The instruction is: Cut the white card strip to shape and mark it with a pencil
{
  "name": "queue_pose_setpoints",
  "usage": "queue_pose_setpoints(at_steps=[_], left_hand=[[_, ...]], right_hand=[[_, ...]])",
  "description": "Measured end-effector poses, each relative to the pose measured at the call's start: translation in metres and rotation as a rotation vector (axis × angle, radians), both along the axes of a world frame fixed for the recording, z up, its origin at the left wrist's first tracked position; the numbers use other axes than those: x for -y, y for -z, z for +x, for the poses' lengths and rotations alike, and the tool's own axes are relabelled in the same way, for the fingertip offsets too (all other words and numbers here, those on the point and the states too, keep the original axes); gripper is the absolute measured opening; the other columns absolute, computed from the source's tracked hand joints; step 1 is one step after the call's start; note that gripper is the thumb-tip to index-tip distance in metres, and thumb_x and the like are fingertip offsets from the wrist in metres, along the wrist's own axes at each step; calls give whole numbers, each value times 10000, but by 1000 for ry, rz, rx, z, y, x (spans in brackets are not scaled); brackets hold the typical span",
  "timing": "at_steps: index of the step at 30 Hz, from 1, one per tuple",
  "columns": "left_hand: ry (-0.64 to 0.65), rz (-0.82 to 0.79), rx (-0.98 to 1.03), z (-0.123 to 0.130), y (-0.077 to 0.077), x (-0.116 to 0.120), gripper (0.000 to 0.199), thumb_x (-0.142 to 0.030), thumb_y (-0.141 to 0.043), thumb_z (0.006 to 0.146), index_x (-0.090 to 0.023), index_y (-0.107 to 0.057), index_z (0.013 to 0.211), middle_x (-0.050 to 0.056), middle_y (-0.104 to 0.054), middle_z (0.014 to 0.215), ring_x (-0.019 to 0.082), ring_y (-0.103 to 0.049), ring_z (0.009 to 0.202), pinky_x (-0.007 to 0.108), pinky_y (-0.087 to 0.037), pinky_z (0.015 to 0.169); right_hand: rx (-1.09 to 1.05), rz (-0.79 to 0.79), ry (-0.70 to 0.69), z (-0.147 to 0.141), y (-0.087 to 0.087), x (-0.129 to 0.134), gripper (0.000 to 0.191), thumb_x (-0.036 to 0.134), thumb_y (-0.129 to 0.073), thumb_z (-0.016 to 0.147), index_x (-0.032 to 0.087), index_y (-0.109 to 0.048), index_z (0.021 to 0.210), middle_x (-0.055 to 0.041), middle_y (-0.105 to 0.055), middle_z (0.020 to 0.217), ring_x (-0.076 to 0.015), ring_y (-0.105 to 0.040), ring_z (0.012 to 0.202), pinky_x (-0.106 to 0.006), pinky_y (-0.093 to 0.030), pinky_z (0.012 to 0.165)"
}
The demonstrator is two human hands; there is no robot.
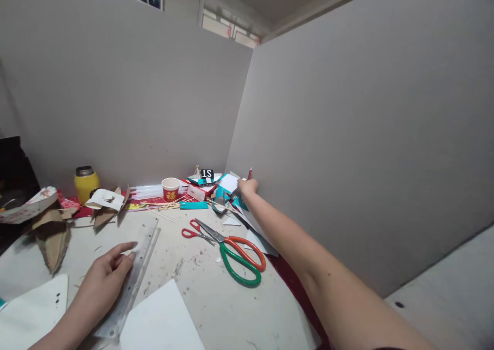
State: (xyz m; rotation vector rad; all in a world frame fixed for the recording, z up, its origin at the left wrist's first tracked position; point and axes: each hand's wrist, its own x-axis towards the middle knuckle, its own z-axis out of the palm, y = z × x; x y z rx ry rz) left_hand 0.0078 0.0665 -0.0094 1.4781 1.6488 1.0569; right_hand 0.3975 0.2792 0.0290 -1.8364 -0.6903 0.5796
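Note:
My left hand (102, 280) rests on a clear plastic ruler (143, 244) at the lower left. Its index finger and thumb stretch forward, and it grips nothing that I can see. My right hand (248, 186) reaches to the far corner, with the fingers closed. A thin red-and-dark pencil (250, 173) sticks up from that hand; the fingertips are partly hidden. Just left of it lie paper and teal scraps (228, 183). Large scissors (241, 260) with one orange and one green handle lie between my hands. White paper (162, 321) lies right of the ruler.
Smaller red-handled scissors (192, 230) lie beside the large pair. Along the back stand a red-and-white paper cup (170, 189) and a yellow bottle (87, 185), with thin sticks (170, 204) nearby. Cut cardboard (54, 242) is at the left. Grey partitions (347, 134) close in the table.

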Motion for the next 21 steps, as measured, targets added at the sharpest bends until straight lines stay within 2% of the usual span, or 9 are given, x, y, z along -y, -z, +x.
queue_pose_setpoints(at_steps=[3, 9, 15, 21], left_hand=[[43, -56, -50, 0, 0, 0, 689, -625, -518, 755, -115, -596, 1213, -52, -456, 586, 199, -446, 602, 303, -342, 611], [69, -48, -96, 0, 2, -2, 732, -659, -476, 739, -104, -583, 1204, -62, -411, 574, 202, -427, 594, 302, -330, 599], [95, -37, -134, -1, 8, -2, 714, -653, -454, 762, -115, -573, 1215, -21, -518, 632, 218, -491, 651, 303, -362, 628], [116, -13, -175, -4, 18, -8, 681, -645, -448, 786, -134, -579, 1219, -12, -561, 638, 214, -504, 633, 292, -369, 604]], right_hand=[[-32, 8, 0, 1, 9, -2, 311, 300, -600, 947, 151, -578, 1219, -107, -600, 1225, -237, -631, 1015, -430, -544, 850], [-125, 36, -18, -6, 21, -4, 315, 302, -598, 948, 156, -572, 1227, -101, -600, 1224, -237, -632, 1013, -433, -547, 843], [-169, 73, -62, -4, 16, -7, 316, 301, -600, 947, 152, -574, 1224, -101, -603, 1216, -236, -635, 1006, -430, -550, 836], [-37, 191, -93, 4, 12, -8, 313, 299, -597, 949, 158, -571, 1227, -96, -605, 1215, -234, -636, 1003, -432, -550, 835]])
